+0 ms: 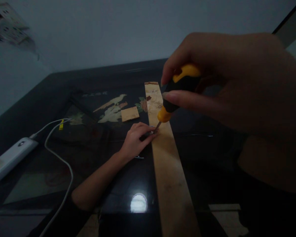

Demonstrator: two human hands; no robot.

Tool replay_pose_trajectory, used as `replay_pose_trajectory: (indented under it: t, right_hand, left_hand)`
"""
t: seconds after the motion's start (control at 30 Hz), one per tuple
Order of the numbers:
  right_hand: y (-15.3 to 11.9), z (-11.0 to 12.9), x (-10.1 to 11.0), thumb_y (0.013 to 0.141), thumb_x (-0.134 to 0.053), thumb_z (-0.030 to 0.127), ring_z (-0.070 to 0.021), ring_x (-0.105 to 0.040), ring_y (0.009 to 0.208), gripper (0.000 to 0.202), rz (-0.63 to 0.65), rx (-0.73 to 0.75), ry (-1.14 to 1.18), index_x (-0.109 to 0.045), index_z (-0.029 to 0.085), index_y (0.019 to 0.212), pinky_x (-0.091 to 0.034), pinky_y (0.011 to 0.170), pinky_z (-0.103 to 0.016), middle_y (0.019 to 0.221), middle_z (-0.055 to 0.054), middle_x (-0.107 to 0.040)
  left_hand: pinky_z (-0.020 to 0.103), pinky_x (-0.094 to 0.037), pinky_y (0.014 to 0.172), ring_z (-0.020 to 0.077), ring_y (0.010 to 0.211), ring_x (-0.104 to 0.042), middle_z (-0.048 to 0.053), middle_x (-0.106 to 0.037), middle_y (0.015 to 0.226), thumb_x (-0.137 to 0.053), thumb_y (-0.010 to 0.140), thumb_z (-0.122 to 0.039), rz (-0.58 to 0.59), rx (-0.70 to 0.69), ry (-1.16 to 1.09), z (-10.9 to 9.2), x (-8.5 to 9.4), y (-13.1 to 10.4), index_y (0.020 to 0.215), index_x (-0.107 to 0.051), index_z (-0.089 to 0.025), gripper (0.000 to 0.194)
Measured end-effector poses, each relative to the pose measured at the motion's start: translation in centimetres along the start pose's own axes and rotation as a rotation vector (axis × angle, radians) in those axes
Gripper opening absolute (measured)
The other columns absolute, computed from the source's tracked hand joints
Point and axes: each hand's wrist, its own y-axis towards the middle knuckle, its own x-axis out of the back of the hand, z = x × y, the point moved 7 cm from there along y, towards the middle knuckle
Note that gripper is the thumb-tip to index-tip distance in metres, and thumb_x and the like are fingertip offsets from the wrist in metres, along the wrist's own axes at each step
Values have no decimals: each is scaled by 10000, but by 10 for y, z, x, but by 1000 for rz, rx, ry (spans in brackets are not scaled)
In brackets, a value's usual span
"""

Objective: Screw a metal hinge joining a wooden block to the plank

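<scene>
A long wooden board (169, 164) lies on the dark glossy table, running away from me. My right hand (212, 75) is wrapped round a yellow and black screwdriver (179, 87), held tilted above the board. The screwdriver's shaft points down at a small metal piece (152, 130) near the board's left edge. My left hand (138, 138) pinches that metal piece between thumb and finger; its exact shape is too small to tell. The screwdriver's tip meets the piece at my left fingertips.
A small square wooden piece (130, 114) lies left of the board. Small metal bits (139, 157) are beside my left wrist. A white power strip (12, 158) with a white cable (61, 159) is at the left. A wall outlet (8, 23) is at upper left.
</scene>
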Motion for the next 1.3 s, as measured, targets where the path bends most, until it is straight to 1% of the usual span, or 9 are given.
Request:
replay_pose_trajectory:
  t: [0.1, 0.17, 0.23, 0.33, 0.5, 0.73, 0.93, 1.03, 1.3]
  right_hand:
    - [-3, 0, 0, 812, -519, 417, -129, -589, 761, 185, -10, 13, -17, -570, 245, 858, -431, 719, -327, 841, 89, -626]
    - [-4, -2, 1, 838, -460, 449, -141, -598, 797, 232, -3, 10, -30, -572, 247, 862, -437, 744, -340, 850, 82, -623]
    - [-4, -2, 1, 826, -485, 447, -144, -597, 804, 220, 1, 9, -38, -575, 250, 865, -443, 756, -342, 855, 82, -624]
    - [-1, -2, 1, 765, -595, 393, -142, -596, 780, 158, 0, 3, -26, -572, 256, 841, -454, 756, -334, 849, 90, -637]
    - [0, -4, 1, 732, -647, 357, -121, -597, 815, 202, -9, -22, -25, -580, 245, 887, -439, 735, -293, 881, 108, -638]
    - [0, -5, 2, 760, -607, 450, -150, -596, 817, 215, -33, -29, -43, -573, 263, 861, -423, 732, -327, 893, 89, -653]
    - [-1, -11, -7, 813, -487, 606, -171, -577, 837, 420, 8, -106, -194, -599, 242, 990, -421, 754, -343, 918, 39, -618]
    - [-2, -10, -10, 823, -472, 607, -160, -572, 827, 473, 16, -102, -203, -592, 197, 1025, -433, 749, -329, 880, 30, -589]
    - [1, -5, -6, 831, -548, 451, -85, -551, 795, 271, 64, -19, 31, -593, 195, 910, -420, 751, -259, 883, 89, -587]
  left_hand:
    - [338, -485, 857, 189, 943, -631, 71, -697, 1002, -615, 835, -206, 44, 19, -65, 2, 8, 4, 1026, -652, -171, 197]
    - [323, -493, 846, 187, 930, -641, 75, -689, 1018, -579, 848, -206, 1, 141, -87, 13, 18, 5, 1018, -652, -166, 189]
    - [306, -515, 774, 178, 834, -665, 73, -692, 994, -564, 847, -219, -1, 323, -119, 29, 21, 3, 1026, -640, -155, 205]
    - [294, -536, 672, 162, 688, -679, 65, -693, 932, -563, 838, -252, 91, 551, -253, 44, 10, -4, 1083, -596, -140, 271]
    - [283, -564, 640, 155, 670, -692, 59, -694, 854, -609, 810, -221, 174, 781, -599, 45, -16, -15, 1117, -528, -136, 329]
    - [268, -587, 668, 113, 622, -684, 5, -686, 775, -620, 807, -87, 136, 1033, -793, 47, -27, -24, 1196, -444, -167, 434]
    - [246, -589, 671, 116, 639, -692, 22, -689, 791, -613, 815, -65, 134, 1064, -888, 46, -30, -25, 1241, -438, -153, 468]
    - [246, -587, 675, 115, 640, -690, 17, -688, 782, -619, 810, -58, 137, 1069, -884, 45, -29, -26, 1254, -429, -160, 494]
    - [275, -584, 697, 117, 639, -684, 7, -682, 766, -652, 790, -79, 136, 1045, -869, 47, -31, -25, 1245, -429, -161, 513]
